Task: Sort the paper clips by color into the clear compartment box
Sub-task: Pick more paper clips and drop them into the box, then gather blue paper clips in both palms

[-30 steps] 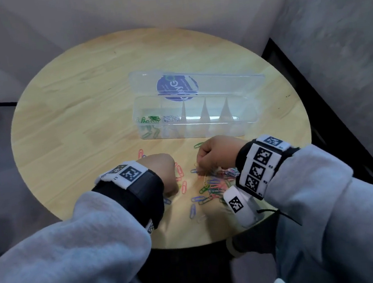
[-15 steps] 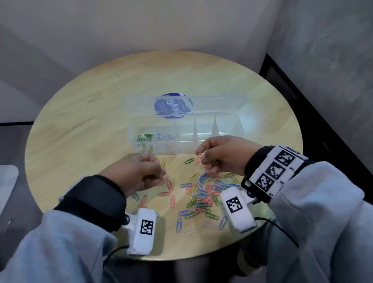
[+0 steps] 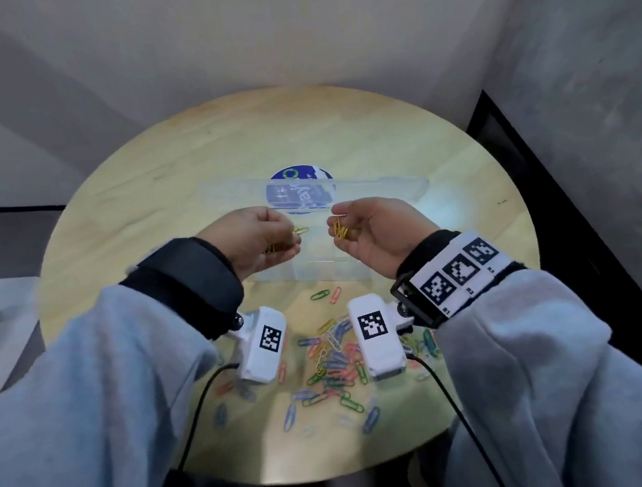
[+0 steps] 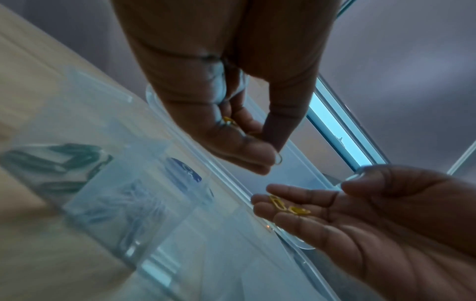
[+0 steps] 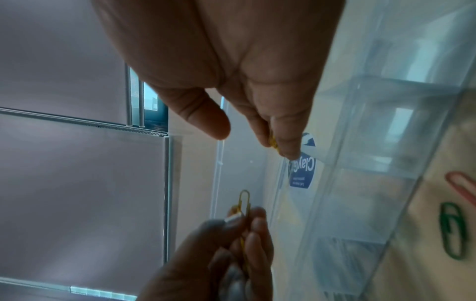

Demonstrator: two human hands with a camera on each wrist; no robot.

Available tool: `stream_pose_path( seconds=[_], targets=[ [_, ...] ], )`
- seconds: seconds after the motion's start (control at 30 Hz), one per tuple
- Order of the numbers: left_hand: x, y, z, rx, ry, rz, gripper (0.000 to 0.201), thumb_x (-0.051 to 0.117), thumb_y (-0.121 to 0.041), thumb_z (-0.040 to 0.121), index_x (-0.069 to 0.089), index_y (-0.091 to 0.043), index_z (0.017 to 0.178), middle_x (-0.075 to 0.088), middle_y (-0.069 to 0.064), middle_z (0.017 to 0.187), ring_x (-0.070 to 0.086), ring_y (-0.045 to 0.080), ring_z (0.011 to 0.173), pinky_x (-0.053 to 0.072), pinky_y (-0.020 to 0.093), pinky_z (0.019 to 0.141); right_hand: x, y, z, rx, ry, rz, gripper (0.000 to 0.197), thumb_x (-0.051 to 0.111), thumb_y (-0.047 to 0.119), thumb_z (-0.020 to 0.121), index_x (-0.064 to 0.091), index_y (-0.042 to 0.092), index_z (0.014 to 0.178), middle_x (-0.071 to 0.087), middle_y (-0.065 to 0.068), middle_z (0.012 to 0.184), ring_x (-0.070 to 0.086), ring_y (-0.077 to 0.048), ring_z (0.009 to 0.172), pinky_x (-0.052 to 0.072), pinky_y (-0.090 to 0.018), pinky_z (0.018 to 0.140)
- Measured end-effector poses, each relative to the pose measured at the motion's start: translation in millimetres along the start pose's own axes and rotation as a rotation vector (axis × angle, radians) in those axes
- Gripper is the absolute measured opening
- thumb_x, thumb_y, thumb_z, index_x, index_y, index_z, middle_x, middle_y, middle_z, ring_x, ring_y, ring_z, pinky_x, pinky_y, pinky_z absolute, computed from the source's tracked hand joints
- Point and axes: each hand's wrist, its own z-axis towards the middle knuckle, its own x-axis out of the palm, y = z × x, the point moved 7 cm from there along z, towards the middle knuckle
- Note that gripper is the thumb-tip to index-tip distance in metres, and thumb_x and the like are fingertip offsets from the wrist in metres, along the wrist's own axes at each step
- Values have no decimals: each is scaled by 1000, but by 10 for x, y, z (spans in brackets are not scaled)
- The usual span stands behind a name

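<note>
My left hand point(image 3: 293, 238) and right hand point(image 3: 337, 228) hover close together over the clear compartment box point(image 3: 381, 190). The left hand pinches yellow paper clips point(image 3: 301, 230) between thumb and fingertips, plain in the right wrist view point(image 5: 244, 203). The right hand is turned palm up and cups more yellow clips point(image 3: 340, 230) in its curled fingers; they lie on the fingers point(image 4: 288, 206) with the thumb apart. The box's left compartment holds green clips point(image 4: 59, 158) and the one beside it silver clips point(image 4: 123, 205). A mixed pile of coloured clips point(image 3: 333, 366) lies on the table near me.
The round wooden table point(image 3: 145, 191) stands in a corner between walls. The box's open lid with a blue sticker point(image 3: 297, 190) lies flat behind it. A loose green clip point(image 5: 453, 230) and a red clip point(image 5: 463, 187) lie in front of the box.
Both hands have lifted off the clip pile and moved forward over the box, each carrying yellow clips. The right hand has turned palm up.
</note>
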Motion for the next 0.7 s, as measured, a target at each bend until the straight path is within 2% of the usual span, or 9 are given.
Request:
stream_pose_path(
  seconds=[0.1,0.17,0.23,0.3,0.37,0.47,0.57,0.63,0.7],
  targets=[
    [64,-97,105,30,-12,33,23,53,11,87,52,-7,73,57,11,73,61,14,61,56,14,53,38,-37,104,7,48,42,13,39,-1,91,46,8,95,38,-5,75,36,-15,67,41,-21,67],
    [117,-131,164,38,-11,48,19,54,10,87,55,-6,76,58,10,74,60,17,67,56,14,57,37,-63,127,12,77,28,17,38,-1,91,47,7,103,39,-3,80,40,-15,78,42,-21,75],
    [151,-154,206,45,-28,70,16,54,6,87,57,-8,79,58,9,75,60,15,68,55,14,61,27,-47,114,-1,97,6,27,34,-4,90,51,4,110,49,-6,92,47,-16,97,44,-22,79],
    [181,-162,229,44,-48,82,16,52,3,89,57,-10,82,56,7,78,56,13,68,54,16,64,-6,0,94,-27,91,-71,35,32,-7,88,55,4,112,56,-7,101,51,-19,107,45,-22,82],
    [230,-147,237,33,-47,74,17,47,2,89,57,-12,87,54,7,85,53,14,73,50,19,70,-54,57,59,-57,71,-180,34,32,-7,88,58,5,107,58,-8,98,56,-20,101,46,-24,84],
    [306,-112,197,11,-30,29,24,40,2,90,56,-12,102,49,8,95,47,19,90,47,20,79,-125,108,-14,-81,38,-298,26,34,-4,91,58,7,89,58,-10,87,59,-18,81,50,-26,80],
    [332,-94,145,11,-24,13,32,39,0,92,56,-13,116,49,8,108,47,18,107,40,27,99,-137,91,-96,-59,51,-429,22,40,-2,91,57,7,80,56,-9,77,57,-17,68,51,-25,68],
    [297,-113,107,24,-8,33,29,40,-2,92,58,-15,110,52,5,104,50,17,104,41,26,95,-114,49,-136,-42,98,-594,21,43,0,90,57,9,77,56,-7,74,56,-16,63,49,-24,58],
    [184,-145,37,42,-2,92,23,42,-2,91,59,-17,96,55,2,95,55,15,88,47,24,80,-76,-17,-172,-35,147,-829,18,47,5,89,57,10,76,55,-5,72,55,-17,63,47,-24,56]
  ],
)
